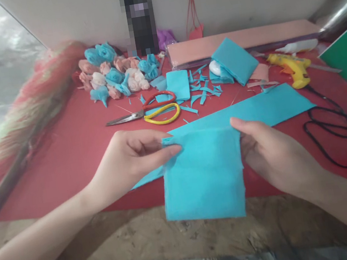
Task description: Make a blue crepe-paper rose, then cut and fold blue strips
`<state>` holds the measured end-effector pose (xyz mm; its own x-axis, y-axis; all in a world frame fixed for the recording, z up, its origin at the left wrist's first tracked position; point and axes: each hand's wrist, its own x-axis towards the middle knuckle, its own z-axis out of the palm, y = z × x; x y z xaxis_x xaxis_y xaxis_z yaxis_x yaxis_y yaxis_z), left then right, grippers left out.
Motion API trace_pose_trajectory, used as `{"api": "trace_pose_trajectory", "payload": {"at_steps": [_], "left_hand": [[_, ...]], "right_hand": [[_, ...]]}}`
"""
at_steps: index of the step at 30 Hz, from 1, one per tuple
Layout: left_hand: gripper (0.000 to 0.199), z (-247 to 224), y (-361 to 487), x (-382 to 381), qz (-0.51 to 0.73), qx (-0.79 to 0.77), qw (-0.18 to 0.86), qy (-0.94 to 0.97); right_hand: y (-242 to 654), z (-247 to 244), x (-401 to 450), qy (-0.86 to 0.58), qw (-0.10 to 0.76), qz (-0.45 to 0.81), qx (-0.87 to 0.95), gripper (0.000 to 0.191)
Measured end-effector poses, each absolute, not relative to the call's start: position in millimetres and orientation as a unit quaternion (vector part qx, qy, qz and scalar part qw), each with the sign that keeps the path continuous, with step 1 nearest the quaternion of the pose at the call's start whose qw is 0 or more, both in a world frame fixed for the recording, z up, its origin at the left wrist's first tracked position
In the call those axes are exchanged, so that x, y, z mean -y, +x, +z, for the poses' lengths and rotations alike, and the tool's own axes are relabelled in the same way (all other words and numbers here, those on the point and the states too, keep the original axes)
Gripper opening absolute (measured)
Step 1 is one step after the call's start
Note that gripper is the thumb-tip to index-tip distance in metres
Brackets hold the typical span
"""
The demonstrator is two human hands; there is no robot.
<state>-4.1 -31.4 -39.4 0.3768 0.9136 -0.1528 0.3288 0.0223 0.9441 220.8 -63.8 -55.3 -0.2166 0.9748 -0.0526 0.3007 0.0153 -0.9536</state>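
Between my two hands hangs a roughly square piece of blue crepe paper (205,177), held up near the table's front edge. My left hand (137,153) pinches its top left corner between thumb and fingers. At the top right corner, my right hand (269,150) grips the edge with the thumb in front; its other fingers are partly hidden behind the paper. Behind the held piece, a long strip of the same blue paper (256,110) lies slanted across the red tabletop (67,164). Scissors (144,113) with one red and one yellow handle loop rest just beyond my left hand.
Blue, pink and white paper flowers (115,73) are heaped at the back left. Blue scraps (205,90) and folded blue paper (235,61) lie mid-table. A yellow glue gun (294,69) with a black cord (344,129) is at right. Pink-green netting (29,95) borders the left.
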Motion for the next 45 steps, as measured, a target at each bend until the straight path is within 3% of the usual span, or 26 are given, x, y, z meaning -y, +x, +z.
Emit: {"api": "trace_pose_trajectory", "payload": {"at_steps": [3, 7, 13, 21, 26, 36, 41, 45], "left_hand": [[0.016, -43, 0, 27, 0.232, -0.473, 0.564, 0.636], [0.020, -50, 3, 25, 0.189, -0.450, 0.593, 0.641], [0.023, -53, 1, 30, 0.172, -0.429, 0.591, 0.662], [0.016, -46, 3, 34, 0.177, -0.410, 0.615, 0.650], [0.016, -51, 10, 42, 0.121, -0.414, 0.686, 0.586], [0.022, -69, 5, 29, 0.069, -0.466, 0.651, 0.595], [0.022, -79, 3, 16, 0.125, -0.458, 0.647, 0.597], [0.035, -89, 2, 6, 0.184, -0.455, 0.672, 0.554]], "right_hand": [[216, -54, 53, -0.497, 0.344, 0.527, 0.598, 0.044], [213, -56, 50, -0.500, 0.288, 0.459, 0.675, 0.025], [211, -60, 56, -0.463, 0.240, 0.415, 0.745, 0.027], [211, -58, 67, -0.426, 0.317, 0.229, 0.816, 0.021], [206, -60, 74, -0.417, 0.349, 0.172, 0.821, 0.018], [217, -67, 48, -0.509, 0.351, 0.250, 0.746, 0.023], [231, -83, 26, -0.554, 0.391, 0.267, 0.685, 0.027], [238, -95, 14, -0.599, 0.437, 0.222, 0.633, 0.026]]}}
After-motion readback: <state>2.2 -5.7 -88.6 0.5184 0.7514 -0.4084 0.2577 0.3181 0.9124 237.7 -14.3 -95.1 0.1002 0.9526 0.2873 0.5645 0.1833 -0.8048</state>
